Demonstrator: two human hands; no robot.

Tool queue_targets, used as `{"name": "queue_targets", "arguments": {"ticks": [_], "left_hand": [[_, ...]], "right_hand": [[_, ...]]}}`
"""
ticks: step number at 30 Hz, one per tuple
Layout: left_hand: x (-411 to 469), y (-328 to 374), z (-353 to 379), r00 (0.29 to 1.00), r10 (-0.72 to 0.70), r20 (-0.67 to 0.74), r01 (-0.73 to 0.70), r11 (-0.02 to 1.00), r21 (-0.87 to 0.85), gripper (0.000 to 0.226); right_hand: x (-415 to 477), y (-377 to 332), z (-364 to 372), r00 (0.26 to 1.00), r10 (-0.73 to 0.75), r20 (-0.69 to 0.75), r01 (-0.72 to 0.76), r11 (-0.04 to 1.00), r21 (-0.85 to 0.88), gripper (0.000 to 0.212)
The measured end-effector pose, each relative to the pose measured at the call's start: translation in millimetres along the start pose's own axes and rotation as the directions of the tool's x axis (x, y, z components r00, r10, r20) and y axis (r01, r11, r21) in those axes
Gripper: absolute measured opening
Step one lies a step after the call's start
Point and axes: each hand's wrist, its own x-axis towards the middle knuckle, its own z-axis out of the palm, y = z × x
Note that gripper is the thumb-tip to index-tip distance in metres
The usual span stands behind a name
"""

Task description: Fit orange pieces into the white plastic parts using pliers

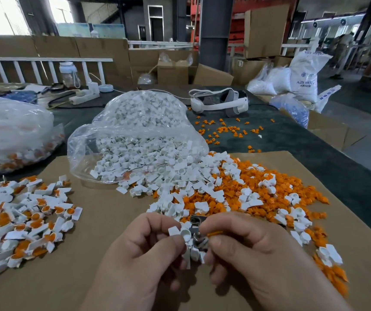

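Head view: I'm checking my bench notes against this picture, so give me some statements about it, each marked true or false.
1. The left hand pinches a white part. True.
2. The clear bag holds only orange pieces. False: it is full of white parts.
3. The pile of fitted parts lies on the person's left. True.
4. The headset lies on the cardboard sheet. False: it lies on the dark table beyond it.
5. The right hand is empty. False: it pinches an orange piece, with the pliers beside its fingers.
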Motion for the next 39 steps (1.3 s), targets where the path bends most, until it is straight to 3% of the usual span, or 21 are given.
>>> {"name": "queue_targets", "arguments": {"ticks": [3,12,16,21,26,28,33,39], "left_hand": [[-4.4,0.6,2.8,0.998,0.043,0.041,-0.046,0.996,0.08,0.022],[-6.1,-9.9,-0.4,0.988,0.142,0.054,-0.152,0.939,0.31,0.016],[-5.7,-12.0,-1.4,0.984,0.166,0.069,-0.18,0.928,0.325,0.021],[-3.4,-11.6,-5.5,0.98,0.182,0.081,-0.199,0.91,0.364,0.015],[-3.1,-11.4,-4.0,0.986,0.144,0.08,-0.162,0.944,0.288,0.019],[-1.8,-10.7,-6.0,0.988,0.119,0.094,-0.143,0.94,0.311,0.012],[0.0,-5.6,-8.9,0.984,0.063,0.168,-0.114,0.942,0.314,0.021],[-1.6,-5.4,-7.3,0.984,0.082,0.16,-0.127,0.947,0.294,0.027]], "right_hand": [[-5.8,-6.2,0.2,0.978,-0.209,-0.017,0.192,0.925,-0.327,0.023],[-9.1,-12.1,6.6,0.92,-0.391,0.002,0.314,0.735,-0.601,0.02],[-9.0,-10.5,7.3,0.918,-0.394,0.028,0.326,0.715,-0.619,0.023],[-11.6,-8.5,11.0,0.892,-0.446,0.078,0.364,0.604,-0.709,0.016],[-12.5,-9.5,9.4,0.854,-0.507,0.115,0.42,0.541,-0.729,0.011],[-12.9,-11.8,10.2,0.846,-0.512,0.151,0.431,0.489,-0.758,0.013],[-14.7,-14.8,13.5,0.845,-0.497,0.197,0.426,0.403,-0.81,0.02],[-12.4,-10.1,10.7,0.841,-0.501,0.205,0.444,0.42,-0.791,0.025]]}}
